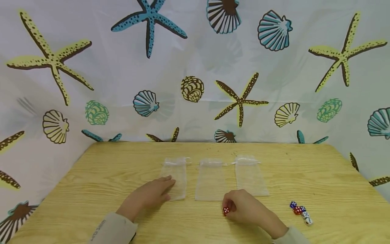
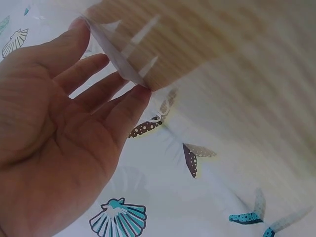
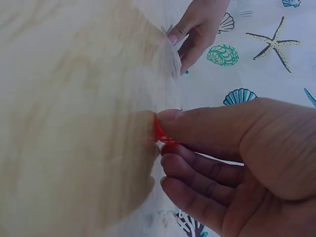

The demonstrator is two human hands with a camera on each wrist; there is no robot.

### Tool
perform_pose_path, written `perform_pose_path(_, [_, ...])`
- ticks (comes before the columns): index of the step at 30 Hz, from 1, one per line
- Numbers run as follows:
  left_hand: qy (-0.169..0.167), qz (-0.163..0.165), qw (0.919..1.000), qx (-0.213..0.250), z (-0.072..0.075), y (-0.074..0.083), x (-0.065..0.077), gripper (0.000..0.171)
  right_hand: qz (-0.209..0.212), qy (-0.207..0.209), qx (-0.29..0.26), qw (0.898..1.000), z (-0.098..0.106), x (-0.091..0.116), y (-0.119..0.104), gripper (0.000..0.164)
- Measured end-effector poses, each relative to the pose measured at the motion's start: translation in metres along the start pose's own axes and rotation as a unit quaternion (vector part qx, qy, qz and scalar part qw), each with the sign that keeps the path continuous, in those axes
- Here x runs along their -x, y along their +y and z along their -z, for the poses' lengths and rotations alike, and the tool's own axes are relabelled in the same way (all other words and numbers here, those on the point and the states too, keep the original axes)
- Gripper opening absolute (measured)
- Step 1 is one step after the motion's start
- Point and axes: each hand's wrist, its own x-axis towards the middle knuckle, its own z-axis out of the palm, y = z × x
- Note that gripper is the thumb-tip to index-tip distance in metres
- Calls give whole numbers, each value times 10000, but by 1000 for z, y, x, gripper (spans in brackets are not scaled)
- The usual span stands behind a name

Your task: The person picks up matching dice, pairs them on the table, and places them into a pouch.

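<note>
Three sheer white drawstring pouches lie flat in a row on the table. On the left pouch point(image 1: 180, 184) rests my left hand point(image 1: 150, 194), its fingers extended and its fingertips on the fabric. My right hand point(image 1: 246, 207) pinches a red die point(image 1: 225, 211) with white pips between thumb and fingers, low over the table just in front of the middle pouch point(image 1: 210, 184). In the right wrist view the die point(image 3: 162, 133) is partly covered by the thumb. The right pouch point(image 1: 250, 178) lies just beyond the right hand.
A loose cluster of several dice, blue ones point(image 1: 293, 204), a red one point(image 1: 297, 210) and white ones point(image 1: 308, 221), sits on the wooden table point(image 1: 122, 169) to the right of my right forearm. A white cloth point(image 1: 170, 78) printed with starfish and shells surrounds the table at the back and sides.
</note>
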Motion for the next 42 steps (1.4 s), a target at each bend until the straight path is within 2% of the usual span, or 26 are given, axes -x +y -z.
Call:
perform_pose_path(7, [-2,-85,9999,77,-3,0,1,53,-150,-136,-155,9997,1,2,1,16])
perform_pose_path(12, [-14,-69,10000,45,-4,-1,1,53,-235,-82,1,9997,8,11,4,14])
perform_pose_path(17, [52,-49,10000,-15,-3,-1,1,54,-383,58,184,9991,22,23,10,16])
perform_pose_path(22, [75,-172,9998,-53,-1,0,2,54,-536,270,437,9972,34,39,22,16])
perform_pose_path(28, [91,-145,9998,-74,-3,-1,2,54,-731,296,537,9954,46,61,37,13])
perform_pose_path(36, [-127,-68,9998,110,-4,-1,1,53,-1429,344,786,9860,67,97,53,13])
perform_pose_path(42, [-92,-5,10000,-37,-1,-1,1,53,-1997,380,986,9742,80,118,66,12])
